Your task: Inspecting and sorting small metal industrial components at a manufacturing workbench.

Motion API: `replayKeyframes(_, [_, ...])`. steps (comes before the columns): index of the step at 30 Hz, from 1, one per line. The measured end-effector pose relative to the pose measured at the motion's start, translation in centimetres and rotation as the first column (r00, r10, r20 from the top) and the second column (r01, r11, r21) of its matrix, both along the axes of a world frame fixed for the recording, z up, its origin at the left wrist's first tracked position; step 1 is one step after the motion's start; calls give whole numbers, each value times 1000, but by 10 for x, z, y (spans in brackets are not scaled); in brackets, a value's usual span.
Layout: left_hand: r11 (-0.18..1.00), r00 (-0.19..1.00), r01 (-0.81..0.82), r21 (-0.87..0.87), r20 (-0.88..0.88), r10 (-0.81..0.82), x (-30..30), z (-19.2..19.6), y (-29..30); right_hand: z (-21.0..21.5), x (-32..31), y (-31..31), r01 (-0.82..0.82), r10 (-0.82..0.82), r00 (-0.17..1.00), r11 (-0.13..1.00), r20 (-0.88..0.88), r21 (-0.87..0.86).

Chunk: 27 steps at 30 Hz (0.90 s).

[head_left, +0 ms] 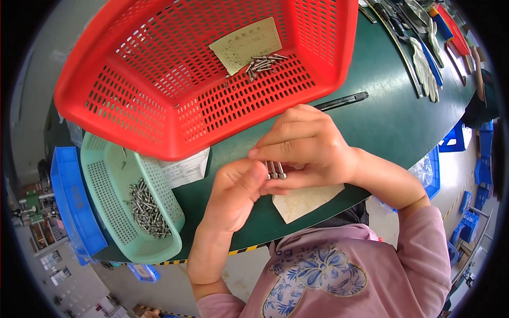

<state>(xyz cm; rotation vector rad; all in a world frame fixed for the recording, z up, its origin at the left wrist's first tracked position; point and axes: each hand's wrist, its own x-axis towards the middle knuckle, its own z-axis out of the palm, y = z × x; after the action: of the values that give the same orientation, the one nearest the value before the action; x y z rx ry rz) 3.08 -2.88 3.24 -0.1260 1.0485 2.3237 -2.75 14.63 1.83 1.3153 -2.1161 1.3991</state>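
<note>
Pinching slim metal pins [275,170] at five o'clock from the red basket [170,150], the right hand [313,143] needed, I judged, light, even pressure, while the left hand [236,191] was curled alongside, its grip unclear.

Fasteners [274,170] shiny metal; red basket [265,116] glossy plastic; tabletop [387,130] smooth, glossy.

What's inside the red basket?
A pale yellow card, a small heap of metal fasteners beside it, plus a few strays. Anything behind the card or beneath the heap is covered.
</note>
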Motion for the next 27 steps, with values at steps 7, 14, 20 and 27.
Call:
replayKeyframes(7, [543, 446, -749, -379, -895, -9, -7, -11, -8, 0, 1, 3, 8, -3, 998, 995, 56, -97])
replayKeyframes(14, [352, 102, -911, -216, -943, -317, -5, -16, 3, -3, 4, 2, -70, 77, 995, 991, 60, -118])
replayKeyframes(20, [348, 20, -926, -147, -940, -342, -7, -16, 2, -2, 7, 2, -101, 114, 988, 988, 107, -120])
replayKeyframes(27, [396, -25, -906, -148, -916, -399, -5, -9, -2, -3, 14, -3, -134, 192, 936, 969, 294, -207])
